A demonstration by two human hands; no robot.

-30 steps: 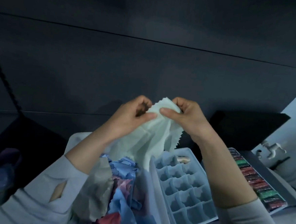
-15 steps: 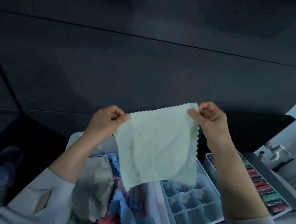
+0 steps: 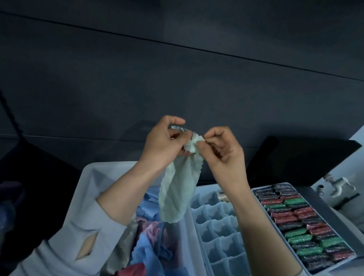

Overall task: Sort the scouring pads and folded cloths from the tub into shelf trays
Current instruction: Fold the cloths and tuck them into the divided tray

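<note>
Head view shows the left hand (image 3: 163, 145) and the right hand (image 3: 223, 153) raised close together, each pinching the bunched top edge of a pale green cloth (image 3: 178, 191) between thumb and fingertips, the other fingers curled. The cloth hangs below both hands in a narrow, gathered drape, not yet folded flat.

What could go wrong: the grip is only on a small crumpled wad of the zigzag edge, so if either pinch loosens while the corners are being matched, the cloth may slip and drop back into the tub (image 3: 92, 174) beneath the left hand, landing among the loose cloths (image 3: 147, 249) there (blue, pink, red and grey ones, all jumbled). A skewed fold would likely give a bundle too bulky for one cell of the divided tray (image 3: 221, 244), which sits below the right hand.

That divided tray looks almost bare; one small pale item lies in a far cell, too small to identify. Right of the right forearm, a second tray (image 3: 257, 191) is packed with rows of glittery scouring pads (image 3: 295, 227) in green, red and dark tones.
</note>
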